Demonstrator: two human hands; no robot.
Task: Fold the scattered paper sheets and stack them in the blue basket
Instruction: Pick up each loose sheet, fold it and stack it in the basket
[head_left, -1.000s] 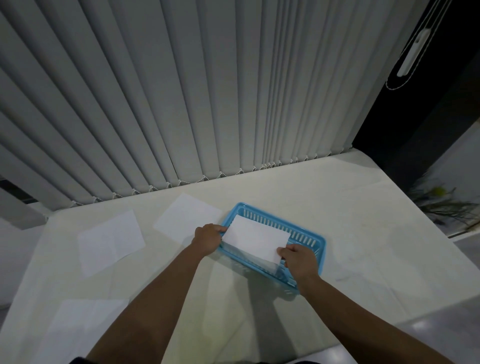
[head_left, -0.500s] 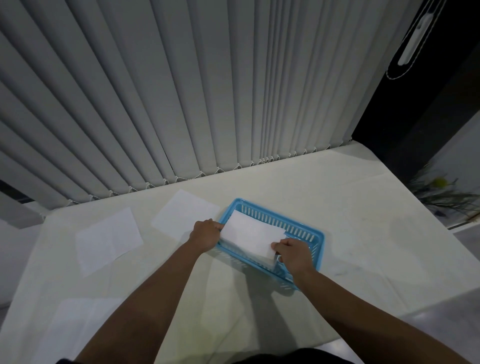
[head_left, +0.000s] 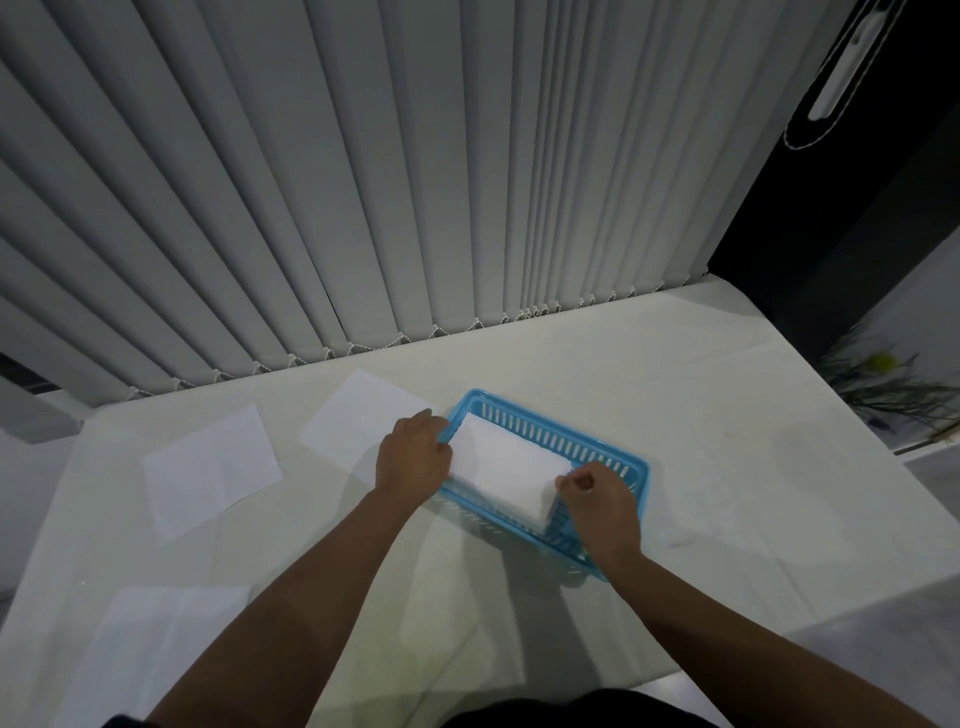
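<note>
Paper (head_left: 506, 475), folded into a white pad, lies inside the blue basket (head_left: 571, 441) along its length. Its near edge looks thick, so several folded pieces are likely stacked there. The right hand (head_left: 597, 499) pinches the pad's right end between thumb and curled fingers (head_left: 569, 480), probably to square it on the pile. The left hand (head_left: 413, 457) sits at the left end, over the basket's rim; its fingers are hidden beneath it, so I cannot tell whether they grip. Three unfolded sheets (head_left: 210, 470) wait to the left on the pale surface (head_left: 727, 441), the nearest just beside the basket. Grey vertical blinds (head_left: 363, 182) hang behind. Right of them the room is dark, with a plant (head_left: 883, 384) past the surface's edge.
</note>
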